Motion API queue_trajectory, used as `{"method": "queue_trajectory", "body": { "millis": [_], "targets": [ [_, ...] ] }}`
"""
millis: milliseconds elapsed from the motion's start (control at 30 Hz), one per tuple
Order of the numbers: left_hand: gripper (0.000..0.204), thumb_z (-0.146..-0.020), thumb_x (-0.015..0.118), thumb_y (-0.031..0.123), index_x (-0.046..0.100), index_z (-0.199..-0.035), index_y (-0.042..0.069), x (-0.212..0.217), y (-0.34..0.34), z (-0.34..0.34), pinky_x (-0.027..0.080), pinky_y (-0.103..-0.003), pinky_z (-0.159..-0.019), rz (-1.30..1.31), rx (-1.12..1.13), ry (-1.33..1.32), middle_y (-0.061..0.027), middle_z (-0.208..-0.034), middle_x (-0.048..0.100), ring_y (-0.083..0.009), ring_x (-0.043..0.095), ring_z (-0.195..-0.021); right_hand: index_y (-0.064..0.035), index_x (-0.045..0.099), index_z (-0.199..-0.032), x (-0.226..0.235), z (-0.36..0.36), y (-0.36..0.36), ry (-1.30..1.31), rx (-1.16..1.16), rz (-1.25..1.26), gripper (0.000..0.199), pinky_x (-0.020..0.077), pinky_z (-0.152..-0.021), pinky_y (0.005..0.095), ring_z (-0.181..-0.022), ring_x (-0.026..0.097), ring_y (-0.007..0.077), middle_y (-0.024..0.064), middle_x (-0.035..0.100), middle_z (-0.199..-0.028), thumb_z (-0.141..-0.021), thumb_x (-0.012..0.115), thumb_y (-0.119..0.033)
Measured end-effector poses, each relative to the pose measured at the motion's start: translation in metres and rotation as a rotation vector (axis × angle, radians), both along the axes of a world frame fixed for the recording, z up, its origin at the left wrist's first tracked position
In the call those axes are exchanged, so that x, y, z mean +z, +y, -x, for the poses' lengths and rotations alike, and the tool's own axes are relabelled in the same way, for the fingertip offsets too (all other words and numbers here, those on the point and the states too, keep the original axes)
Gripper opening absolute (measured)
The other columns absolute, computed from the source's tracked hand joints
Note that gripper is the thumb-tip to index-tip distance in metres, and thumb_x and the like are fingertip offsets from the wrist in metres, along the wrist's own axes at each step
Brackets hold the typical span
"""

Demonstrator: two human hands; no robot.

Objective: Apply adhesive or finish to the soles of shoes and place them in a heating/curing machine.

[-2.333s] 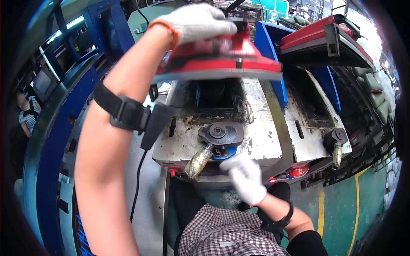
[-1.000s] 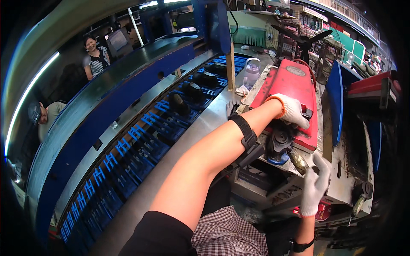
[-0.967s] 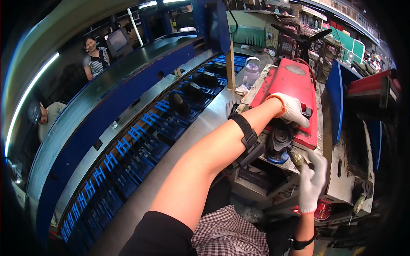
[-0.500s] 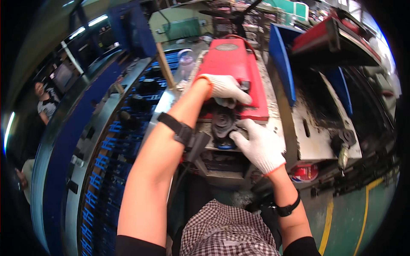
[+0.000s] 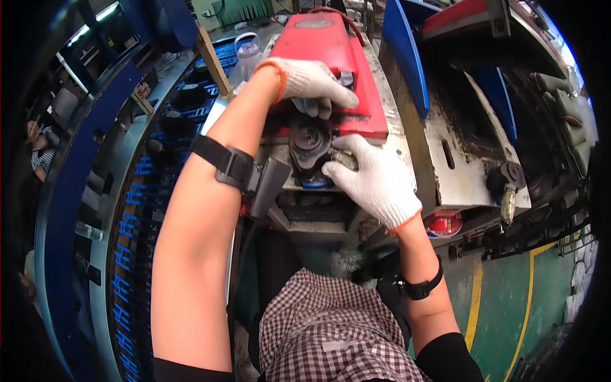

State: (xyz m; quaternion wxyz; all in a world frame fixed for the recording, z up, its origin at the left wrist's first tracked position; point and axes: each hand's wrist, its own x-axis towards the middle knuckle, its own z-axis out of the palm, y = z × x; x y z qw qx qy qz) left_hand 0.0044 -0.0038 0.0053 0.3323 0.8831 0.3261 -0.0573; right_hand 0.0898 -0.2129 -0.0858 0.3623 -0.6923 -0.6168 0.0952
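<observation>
L hand [image 5: 318,86] curled over red lid [image 5: 321,41], can't tell if gripping; R hand [image 5: 375,181] holds lever grip [image 5: 345,160] by blk clamp [image 5: 309,139].

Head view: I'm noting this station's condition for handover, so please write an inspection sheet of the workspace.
Surface: stained white machine top
Job's things: red lid lying down; black clamp in front, with wrapped handle
Clutter: clear jug left of the lid
Hands: left hand on the lid; right hand around the handle; both gloved
Cables: red hose at the lid's far end
Surroundings: second machine at right, its cover raised; blue slats at left
</observation>
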Motion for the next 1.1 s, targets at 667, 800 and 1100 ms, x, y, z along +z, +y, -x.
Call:
{"method": "queue_trajectory", "body": {
  "millis": [667, 800, 1100],
  "targets": [
    [0.053, -0.080, 0.085, 0.053, 0.078, -0.096, 0.004, -0.001, -0.005, 0.000, 0.056, -0.028, -0.069, 0.058, -0.003, -0.029, -0.0066, -0.087, 0.079, -0.0156, 0.071, -0.075, -0.0093, 0.074, -0.118, -0.001, 0.001, -0.003, 0.051, -0.061, 0.039, 0.041, 0.0586, -0.084, 0.0438, -0.094, 0.076, 0.0352, 0.0181, 0.078, -0.097, -0.090, 0.078, -0.039],
    [0.044, -0.082, 0.086, 0.048, 0.077, -0.094, 0.006, -0.003, 0.001, 0.001, 0.055, -0.027, -0.067, 0.053, 0.007, -0.016, -0.0045, -0.083, 0.075, -0.0137, 0.070, -0.073, -0.0106, 0.073, -0.120, 0.004, 0.003, -0.006, -0.013, -0.030, -0.014, 0.042, 0.0588, -0.086, 0.0458, -0.096, 0.076, 0.0350, 0.0177, 0.078, -0.102, -0.091, 0.077, -0.041],
    [0.039, -0.085, 0.084, 0.044, 0.076, -0.092, 0.007, -0.003, -0.001, 0.001, 0.056, -0.026, -0.066, 0.104, 0.050, -0.058, -0.0030, -0.080, 0.075, -0.0111, 0.068, -0.068, -0.0119, 0.069, -0.127, 0.023, -0.008, -0.001, 0.012, 0.039, 0.288, 0.053, 0.0490, -0.101, 0.0517, -0.112, 0.070, 0.0371, 0.0178, 0.077, -0.105, -0.096, 0.066, -0.055]
  ]
}}
